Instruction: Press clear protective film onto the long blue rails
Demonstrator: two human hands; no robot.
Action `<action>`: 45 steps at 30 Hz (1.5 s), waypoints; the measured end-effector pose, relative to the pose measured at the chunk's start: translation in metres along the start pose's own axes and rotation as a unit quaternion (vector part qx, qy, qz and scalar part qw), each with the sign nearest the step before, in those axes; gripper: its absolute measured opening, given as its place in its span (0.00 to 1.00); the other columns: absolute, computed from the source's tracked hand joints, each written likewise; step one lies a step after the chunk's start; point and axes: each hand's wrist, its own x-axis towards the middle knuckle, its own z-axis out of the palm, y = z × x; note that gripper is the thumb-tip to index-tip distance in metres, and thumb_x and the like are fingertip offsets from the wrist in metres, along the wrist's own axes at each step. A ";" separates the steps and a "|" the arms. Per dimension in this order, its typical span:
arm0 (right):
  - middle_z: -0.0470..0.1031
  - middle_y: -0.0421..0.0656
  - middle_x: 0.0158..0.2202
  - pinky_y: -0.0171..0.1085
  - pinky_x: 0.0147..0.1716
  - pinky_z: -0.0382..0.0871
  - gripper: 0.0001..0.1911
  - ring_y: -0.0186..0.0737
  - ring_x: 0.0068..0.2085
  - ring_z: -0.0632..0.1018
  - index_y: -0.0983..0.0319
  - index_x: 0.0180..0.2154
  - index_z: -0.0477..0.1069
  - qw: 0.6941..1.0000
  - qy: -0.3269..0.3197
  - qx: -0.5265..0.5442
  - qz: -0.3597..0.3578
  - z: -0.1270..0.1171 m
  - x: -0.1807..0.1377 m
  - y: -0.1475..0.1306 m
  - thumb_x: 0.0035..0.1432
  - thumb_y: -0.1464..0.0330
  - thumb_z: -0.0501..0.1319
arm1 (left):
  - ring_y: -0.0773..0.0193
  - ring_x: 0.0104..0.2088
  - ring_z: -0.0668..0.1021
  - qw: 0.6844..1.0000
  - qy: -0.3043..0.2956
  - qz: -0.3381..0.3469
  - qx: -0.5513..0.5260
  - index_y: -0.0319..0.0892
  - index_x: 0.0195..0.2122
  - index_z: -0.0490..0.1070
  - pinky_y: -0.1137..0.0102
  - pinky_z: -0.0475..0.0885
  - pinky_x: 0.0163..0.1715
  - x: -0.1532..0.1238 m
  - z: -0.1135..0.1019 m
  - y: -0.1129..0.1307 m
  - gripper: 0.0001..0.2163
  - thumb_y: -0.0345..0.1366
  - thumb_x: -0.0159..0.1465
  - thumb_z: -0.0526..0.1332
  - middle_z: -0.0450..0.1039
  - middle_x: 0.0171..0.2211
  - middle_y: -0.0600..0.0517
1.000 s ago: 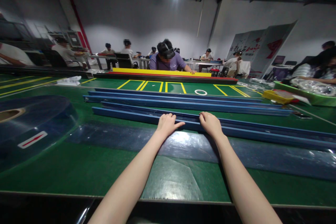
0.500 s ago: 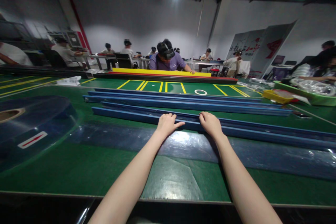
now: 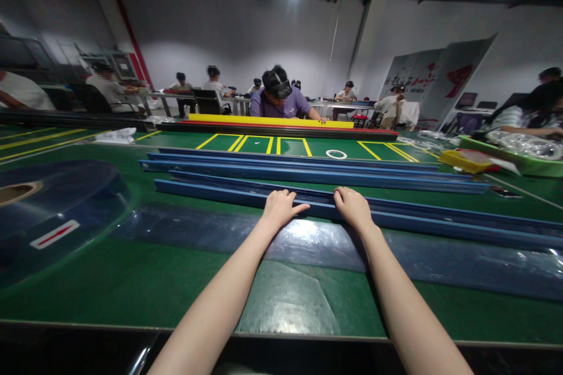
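A long blue channel rail (image 3: 211, 192) lies across the table in front of me. My left hand (image 3: 278, 208) rests over its near wall, fingers bent over the edge and thumb stretched to the right. Further right, my right hand (image 3: 352, 206) has its fingers curled over the same wall. The fingertips of both hands are partly hidden inside the channel. Nearer to me, a strip of clear bluish plastic film (image 3: 197, 228) runs along the rail, under my wrists. It leads left to a big roll of this film (image 3: 92, 199) with a red-marked label.
More blue rails (image 3: 264, 171) lie just beyond. Further back are a black rail (image 3: 281, 130) and a yellow bar (image 3: 264, 121), where a co-worker (image 3: 281, 96) leans in. A white ring (image 3: 336, 154), a yellow tray (image 3: 464, 161) and a green tray (image 3: 523, 165) sit on the green table (image 3: 132, 293).
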 end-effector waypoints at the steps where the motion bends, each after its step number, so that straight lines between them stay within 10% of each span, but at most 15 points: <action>1: 0.75 0.45 0.39 0.32 0.36 0.60 0.17 0.38 0.41 0.74 0.61 0.37 0.72 1.000 0.000 0.000 -0.001 0.000 0.000 0.000 0.60 0.69 0.45 | 0.56 0.38 0.75 1.000 0.000 0.001 0.001 0.40 0.41 0.72 0.67 0.65 0.39 0.000 0.000 0.000 0.27 0.58 0.59 0.48 0.74 0.36 0.45; 22: 0.75 0.46 0.38 0.33 0.37 0.60 0.17 0.38 0.41 0.74 0.62 0.37 0.71 1.000 -0.001 -0.008 -0.007 0.002 0.001 0.002 0.61 0.68 0.44 | 0.57 0.42 0.71 0.999 0.041 0.034 0.000 0.40 0.43 0.70 0.66 0.61 0.40 -0.003 0.004 0.000 0.24 0.55 0.61 0.49 0.71 0.40 0.45; 31: 0.72 0.49 0.46 0.36 0.47 0.57 0.17 0.41 0.46 0.70 0.64 0.41 0.70 0.990 0.077 -0.013 -0.120 0.000 -0.003 -0.028 0.60 0.68 0.45 | 0.57 0.40 0.72 0.998 0.046 0.041 0.021 0.39 0.36 0.70 0.65 0.60 0.39 -0.005 0.004 0.001 0.22 0.54 0.62 0.48 0.72 0.36 0.45; 45: 0.77 0.44 0.33 0.34 0.32 0.56 0.19 0.37 0.33 0.75 0.61 0.30 0.72 0.993 0.088 -0.046 -0.063 0.012 -0.002 -0.034 0.61 0.66 0.44 | 0.59 0.36 0.74 0.996 0.073 0.048 -0.005 0.40 0.32 0.69 0.66 0.59 0.36 -0.004 0.007 -0.002 0.20 0.52 0.61 0.51 0.74 0.33 0.48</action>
